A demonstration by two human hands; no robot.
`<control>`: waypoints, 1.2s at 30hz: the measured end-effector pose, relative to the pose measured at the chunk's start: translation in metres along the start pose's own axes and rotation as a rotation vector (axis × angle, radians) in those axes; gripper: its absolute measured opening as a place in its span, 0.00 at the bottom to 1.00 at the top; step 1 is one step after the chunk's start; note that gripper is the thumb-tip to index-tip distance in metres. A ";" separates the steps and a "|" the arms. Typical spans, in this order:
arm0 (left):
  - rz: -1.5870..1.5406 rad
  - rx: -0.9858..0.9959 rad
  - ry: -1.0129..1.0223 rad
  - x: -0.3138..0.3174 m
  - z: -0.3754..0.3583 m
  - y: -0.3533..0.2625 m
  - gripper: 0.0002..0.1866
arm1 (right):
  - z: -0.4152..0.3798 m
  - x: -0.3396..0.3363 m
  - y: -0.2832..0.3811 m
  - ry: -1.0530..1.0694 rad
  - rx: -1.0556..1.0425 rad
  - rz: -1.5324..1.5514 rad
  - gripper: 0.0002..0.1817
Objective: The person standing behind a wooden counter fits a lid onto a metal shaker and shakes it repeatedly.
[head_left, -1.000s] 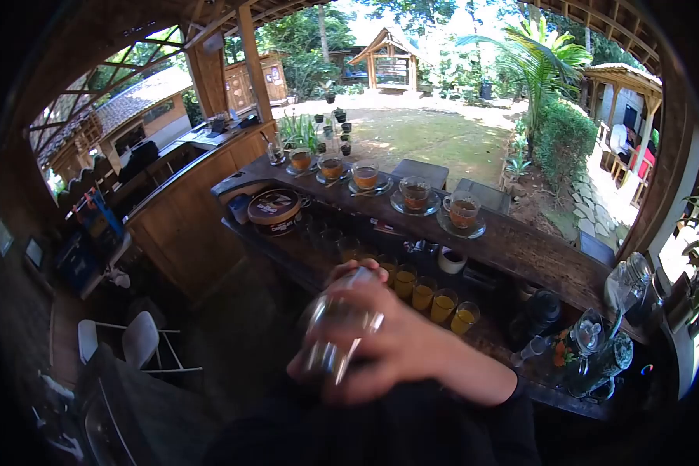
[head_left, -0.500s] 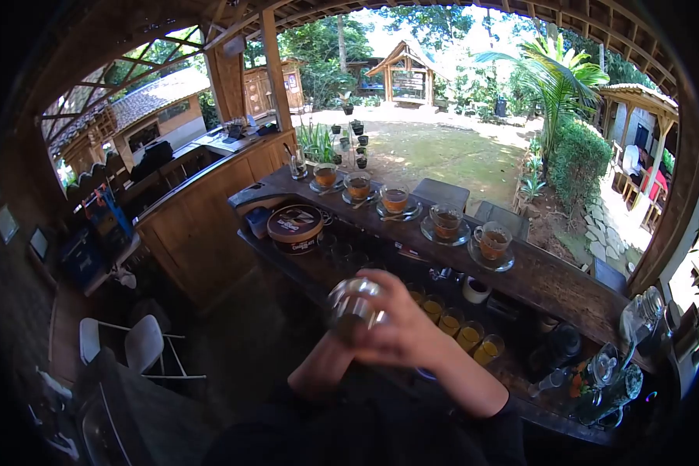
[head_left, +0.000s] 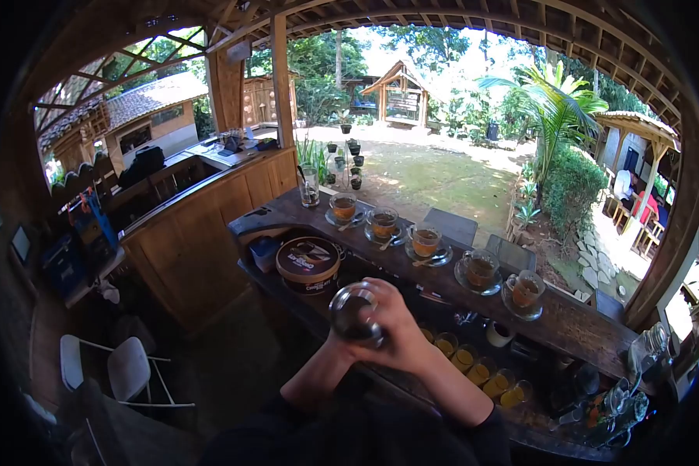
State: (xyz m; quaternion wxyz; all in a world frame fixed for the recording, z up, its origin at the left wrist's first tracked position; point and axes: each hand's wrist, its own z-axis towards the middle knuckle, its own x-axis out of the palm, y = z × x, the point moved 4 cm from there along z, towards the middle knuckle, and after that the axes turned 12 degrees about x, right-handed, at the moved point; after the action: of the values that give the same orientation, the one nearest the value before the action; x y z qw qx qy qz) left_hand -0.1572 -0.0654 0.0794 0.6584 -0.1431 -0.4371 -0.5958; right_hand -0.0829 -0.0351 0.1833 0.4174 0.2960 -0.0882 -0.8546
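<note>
In front of my chest I hold a shiny metal shaker (head_left: 355,313), its round end facing up and to the left. My right hand (head_left: 396,326) is closed around its right side, fingers curled over the top. From below, my left hand (head_left: 339,351) supports it, and its fingers are mostly hidden behind the shaker. Beyond my hands, several glass cups of amber drink (head_left: 425,241) stand on saucers along the raised wooden counter (head_left: 575,326). Several glasses of yellow drink (head_left: 480,371) line the lower shelf to the right of my hands.
A round brown tub (head_left: 308,264) sits on the lower shelf beside a blue container (head_left: 265,253). A glass with utensils (head_left: 309,193) stands at the counter's far left end. Glass jars (head_left: 648,346) crowd the right end. A folding chair (head_left: 128,369) is at left.
The shaker has tilted, so its round end now shows more toward me. My hands remain around it. The whole view has shifted, with the cups appearing further right.
</note>
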 end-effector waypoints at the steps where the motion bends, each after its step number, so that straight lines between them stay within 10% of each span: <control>1: 0.518 0.104 -0.281 0.003 0.001 -0.032 0.18 | 0.007 0.002 -0.012 -0.123 0.123 0.109 0.35; 2: 0.565 0.177 0.092 0.025 0.007 -0.023 0.18 | 0.015 0.000 -0.001 -0.057 -0.017 0.090 0.34; 5: 0.708 -0.165 0.021 0.065 0.040 -0.037 0.22 | 0.033 0.008 0.064 0.070 -0.547 -0.139 0.26; 7: 0.803 -0.174 0.223 0.081 0.056 -0.041 0.23 | 0.028 0.018 0.065 0.112 -0.463 -0.170 0.24; 9: 0.707 -0.248 -0.019 0.062 0.062 -0.061 0.23 | 0.039 0.024 0.048 -0.035 -0.598 -0.241 0.28; 10: 0.677 -0.212 -0.254 0.036 0.054 -0.082 0.21 | 0.039 0.028 0.017 -0.004 -0.349 -0.179 0.31; 11: 0.824 0.200 -0.384 0.055 0.032 -0.065 0.18 | 0.037 0.032 -0.013 0.026 -0.102 -0.115 0.35; 14: 0.054 0.019 -0.184 0.004 0.032 -0.092 0.18 | 0.044 0.035 -0.042 -0.160 0.141 -0.089 0.33; 17: 0.346 -0.407 -0.105 0.040 0.049 -0.094 0.20 | 0.064 0.048 0.030 0.018 -0.386 -0.221 0.23; 21: 0.669 -0.286 0.103 0.090 0.063 -0.080 0.21 | 0.058 0.059 0.049 0.123 -0.529 -0.307 0.21; 24: 0.273 -0.047 -0.503 0.056 0.035 -0.087 0.19 | 0.065 0.049 -0.017 -0.083 -0.296 0.033 0.28; 28: 0.232 -0.072 -0.157 0.035 0.038 -0.099 0.20 | 0.062 0.040 -0.040 -0.038 0.074 0.115 0.31; 33: 0.659 -0.266 0.237 0.078 0.063 -0.083 0.22 | 0.060 0.043 0.047 0.156 -0.520 -0.157 0.26; 36: 0.308 0.057 -0.356 0.058 0.040 -0.064 0.19 | 0.057 0.034 0.007 0.078 -0.357 -0.148 0.31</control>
State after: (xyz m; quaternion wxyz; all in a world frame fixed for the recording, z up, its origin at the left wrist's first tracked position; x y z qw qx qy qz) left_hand -0.2366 -0.0909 0.1242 0.6580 -0.2922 -0.5358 -0.4412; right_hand -0.1272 -0.0712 0.2175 0.4025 0.2560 0.1028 -0.8728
